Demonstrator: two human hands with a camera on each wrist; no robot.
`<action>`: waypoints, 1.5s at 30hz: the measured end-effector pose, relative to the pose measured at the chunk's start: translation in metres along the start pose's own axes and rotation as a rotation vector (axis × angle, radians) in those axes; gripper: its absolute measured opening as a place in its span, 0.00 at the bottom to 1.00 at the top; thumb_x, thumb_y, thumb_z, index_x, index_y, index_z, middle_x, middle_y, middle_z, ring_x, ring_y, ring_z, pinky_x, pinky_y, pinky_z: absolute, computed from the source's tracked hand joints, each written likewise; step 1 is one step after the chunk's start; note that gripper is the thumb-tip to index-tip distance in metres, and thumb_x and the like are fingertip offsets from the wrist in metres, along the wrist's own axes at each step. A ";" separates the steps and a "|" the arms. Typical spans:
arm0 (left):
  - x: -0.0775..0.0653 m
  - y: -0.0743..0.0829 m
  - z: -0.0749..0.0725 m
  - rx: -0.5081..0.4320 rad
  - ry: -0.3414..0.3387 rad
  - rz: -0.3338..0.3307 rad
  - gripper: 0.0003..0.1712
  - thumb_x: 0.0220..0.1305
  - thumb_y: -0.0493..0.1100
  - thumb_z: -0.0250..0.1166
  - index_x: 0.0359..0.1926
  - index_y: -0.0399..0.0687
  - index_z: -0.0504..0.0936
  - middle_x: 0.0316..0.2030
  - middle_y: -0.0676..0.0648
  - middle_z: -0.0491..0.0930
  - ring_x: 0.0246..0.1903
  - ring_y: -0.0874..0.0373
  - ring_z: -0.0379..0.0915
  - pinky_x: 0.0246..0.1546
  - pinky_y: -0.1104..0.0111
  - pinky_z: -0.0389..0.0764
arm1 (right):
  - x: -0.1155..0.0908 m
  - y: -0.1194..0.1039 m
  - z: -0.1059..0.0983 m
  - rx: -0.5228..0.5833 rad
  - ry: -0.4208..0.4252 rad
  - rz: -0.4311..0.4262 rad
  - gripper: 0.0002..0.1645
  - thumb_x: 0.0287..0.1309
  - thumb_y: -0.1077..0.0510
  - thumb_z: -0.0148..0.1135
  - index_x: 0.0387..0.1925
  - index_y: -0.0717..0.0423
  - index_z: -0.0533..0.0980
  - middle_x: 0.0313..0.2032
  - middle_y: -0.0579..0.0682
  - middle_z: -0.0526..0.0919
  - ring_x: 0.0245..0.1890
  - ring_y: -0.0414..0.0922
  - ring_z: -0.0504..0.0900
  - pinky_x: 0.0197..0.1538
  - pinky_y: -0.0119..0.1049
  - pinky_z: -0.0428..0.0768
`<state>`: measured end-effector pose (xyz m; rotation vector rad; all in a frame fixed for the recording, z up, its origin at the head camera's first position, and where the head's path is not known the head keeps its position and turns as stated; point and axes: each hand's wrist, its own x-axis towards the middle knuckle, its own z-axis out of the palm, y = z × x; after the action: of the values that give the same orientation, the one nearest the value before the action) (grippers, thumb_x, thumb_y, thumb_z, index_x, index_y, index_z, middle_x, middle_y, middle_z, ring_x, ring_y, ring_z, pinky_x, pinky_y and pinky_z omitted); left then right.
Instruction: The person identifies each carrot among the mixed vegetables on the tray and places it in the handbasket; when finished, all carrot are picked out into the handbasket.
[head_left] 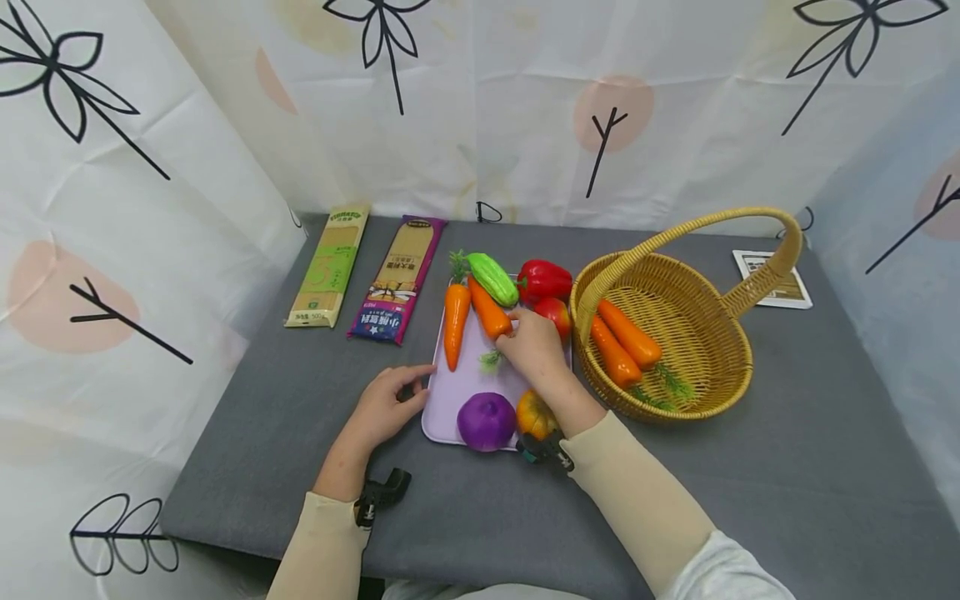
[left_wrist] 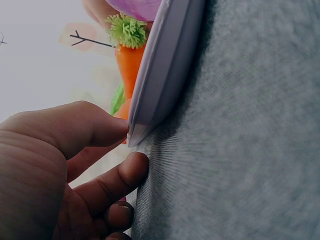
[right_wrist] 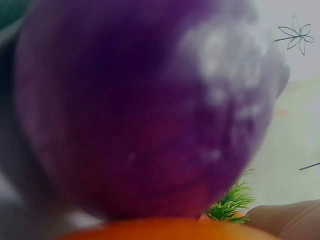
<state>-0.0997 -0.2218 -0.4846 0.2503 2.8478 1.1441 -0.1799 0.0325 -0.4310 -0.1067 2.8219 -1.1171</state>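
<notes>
- Grey tabletop [head_left: 787, 467], covered in matte, fine-woven cloth.
- Round yellow wickerwork basket [head_left: 701, 308] towards the tabletop's right edge, cradling two glossy orange carrots [head_left: 632, 333].
- Smooth lilac round-cornered tray [head_left: 450, 408], probably plastic; the left hand [head_left: 386, 404], fingers loosely parted, touches its left rim.
- Right hand [head_left: 540, 346], narrowed to a pinch on the next item.
- Tapered orange toy-like carrot [head_left: 489, 308] with frilly green leaves, on the tray's far half. Step, I judge: picking or placing it; next calls for a steady tray.

The carrot [head_left: 489, 308] looks glossy, the tray [head_left: 444, 417] smooth — perhaps plastic — the grey cloth [head_left: 285, 467] matt, the basket [head_left: 686, 292] rough-woven.
</notes>
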 end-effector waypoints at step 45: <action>0.000 -0.001 0.002 0.006 -0.004 -0.007 0.22 0.68 0.41 0.69 0.62 0.52 0.83 0.34 0.53 0.75 0.40 0.54 0.67 0.39 0.58 0.67 | -0.094 -0.009 -0.084 0.588 0.129 -0.101 0.20 0.62 0.63 0.68 0.56 0.57 0.84 0.38 0.55 0.84 0.34 0.47 0.85 0.34 0.31 0.82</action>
<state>-0.0998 -0.2213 -0.4863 0.2419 2.8472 1.1328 -0.0967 0.0932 -0.3573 -0.1303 2.4786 -1.9810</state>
